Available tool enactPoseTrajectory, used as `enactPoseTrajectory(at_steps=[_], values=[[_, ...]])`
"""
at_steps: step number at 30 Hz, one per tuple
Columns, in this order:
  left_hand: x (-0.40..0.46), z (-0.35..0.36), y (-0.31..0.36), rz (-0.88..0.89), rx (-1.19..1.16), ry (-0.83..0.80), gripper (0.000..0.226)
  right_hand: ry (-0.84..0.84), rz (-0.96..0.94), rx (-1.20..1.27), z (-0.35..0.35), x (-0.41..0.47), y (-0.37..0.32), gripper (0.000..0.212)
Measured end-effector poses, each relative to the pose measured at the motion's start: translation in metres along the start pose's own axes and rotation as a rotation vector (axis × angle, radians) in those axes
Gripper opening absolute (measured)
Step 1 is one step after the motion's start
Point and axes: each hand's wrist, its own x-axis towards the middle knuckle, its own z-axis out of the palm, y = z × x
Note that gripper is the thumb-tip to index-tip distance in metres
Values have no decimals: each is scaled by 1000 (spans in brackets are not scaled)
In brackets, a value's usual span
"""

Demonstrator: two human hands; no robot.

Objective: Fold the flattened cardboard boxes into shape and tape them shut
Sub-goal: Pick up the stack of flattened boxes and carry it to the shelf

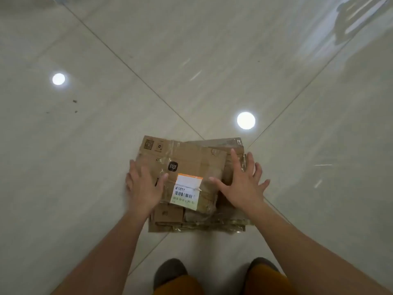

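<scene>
Two shoes (170, 273) stand nearest, on the pale tiled floor (85, 167), and just beyond them lies the stack of flattened cardboard boxes (191, 158). Both hands hover over or rest on it with fingers spread wide, holding nothing: the left hand (144, 186) at its left edge, the right hand (242, 184) toward its right side. Whether the palms press down cannot be told. The top box, bearing a white label (186, 190), lies flat, its long side running near-to-far, tilted slightly left. Cardboard this thin looks light, stiff along creases and slippery where old tape (236, 143) shines, so gripping opposite edges seems best.
</scene>
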Motion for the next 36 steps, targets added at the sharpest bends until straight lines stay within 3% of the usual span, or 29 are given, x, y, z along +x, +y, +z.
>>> enactPoseTrajectory(at_steps=[7, 12, 16, 20, 23, 28, 36], values=[[25, 29, -18, -180, -185, 104, 103, -26, 167, 206, 16, 27, 26, 127], [24, 33, -24, -406, -207, 14, 129, -156, 206, 711, 18, 31, 40, 133], [11, 39, -32, -376, -315, -114, 113, -186, 209, 768, 20, 29, 40, 140], [4, 48, -33, -349, -458, -184, 106, -172, 260, 803, 33, 24, 51, 122], [9, 53, -32, -398, -488, -178, 108, -172, 282, 837, 38, 24, 54, 110], [16, 56, -35, -528, -504, -224, 121, -190, 329, 826, 39, 29, 55, 107], [19, 58, -38, -528, -454, -174, 92, -261, 412, 879, 42, 34, 58, 106]])
